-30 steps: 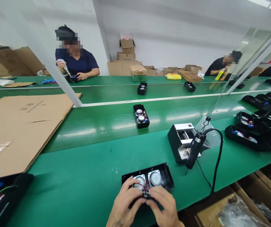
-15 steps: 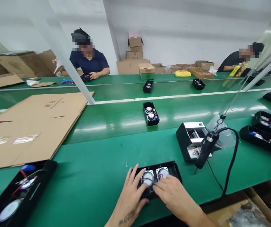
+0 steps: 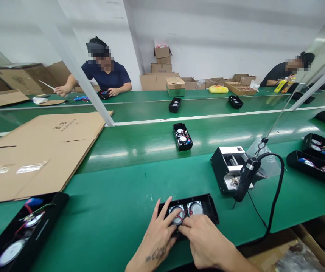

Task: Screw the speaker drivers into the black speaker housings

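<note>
Green tabletop (image 3: 108,223) bears a black casing (image 3: 208,210) beneath the left hand (image 3: 158,236), splayed, and right hand (image 3: 204,238), grip unclear.

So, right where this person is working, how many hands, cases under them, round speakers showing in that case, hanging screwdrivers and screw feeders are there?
Hands: 2 (left hand, right hand)
Black case under them: 1
Round speakers showing in it: 2
Hanging screwdriver: 1
Screw feeder: 1
Total: 7
</note>
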A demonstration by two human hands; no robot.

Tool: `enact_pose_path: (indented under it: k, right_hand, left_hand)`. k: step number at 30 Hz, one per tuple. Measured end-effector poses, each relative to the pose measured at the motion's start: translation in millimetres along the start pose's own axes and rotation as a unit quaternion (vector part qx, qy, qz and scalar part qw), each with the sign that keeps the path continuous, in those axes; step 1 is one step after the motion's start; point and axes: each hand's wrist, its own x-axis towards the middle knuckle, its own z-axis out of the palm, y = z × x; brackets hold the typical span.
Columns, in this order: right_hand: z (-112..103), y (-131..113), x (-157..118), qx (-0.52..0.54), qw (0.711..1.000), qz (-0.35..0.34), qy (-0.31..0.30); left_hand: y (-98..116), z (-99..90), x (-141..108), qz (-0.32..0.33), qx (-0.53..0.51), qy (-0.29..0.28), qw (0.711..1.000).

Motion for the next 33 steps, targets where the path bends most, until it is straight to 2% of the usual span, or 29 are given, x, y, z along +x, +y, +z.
enact_pose_path:
  k: [4,7,9,12,14,17,20,24,33]
  right_hand:
    - [15,-4,4,0.016,0.999,0.038,0.014]
    - [25,-1,6,0.023,0.999,0.034,0.026]
    - [26,2,7,0.021,0.999,0.028,0.036]
    - [11,9,15,0.014,0.999,0.023,0.041]
    - [-8,16,25,0.007,0.999,0.032,0.030]
    - [-39,26,44,0.037,0.998,0.052,0.003]
    - [-56,33,58,0.068,0.995,0.071,-0.019]
    - [-60,34,64,0.061,0.993,0.094,-0.021]
    - [-53,34,66,0.060,0.994,0.097,0.001]
  left_hand:
    - [-3,7.3,0,0.006,0.013,-0.002,1.000]
    - [-5,12.7,4,0.017,-0.009,0.011,1.000]
    - [-8,8.5,12,0.016,-0.045,0.005,0.999]
    - [-18,-13.4,37,-0.029,-0.134,-0.070,0.988]
    - [-30,-31.4,57,-0.072,-0.207,-0.146,0.965]
    - [-50,-49.6,84,-0.086,-0.253,-0.191,0.944]
    - [-64,-54.2,98,-0.096,-0.278,-0.210,0.932]
    - [-67,-52.5,101,-0.110,-0.307,-0.222,0.919]
    - [-69,-51.5,103,-0.119,-0.353,-0.231,0.899]
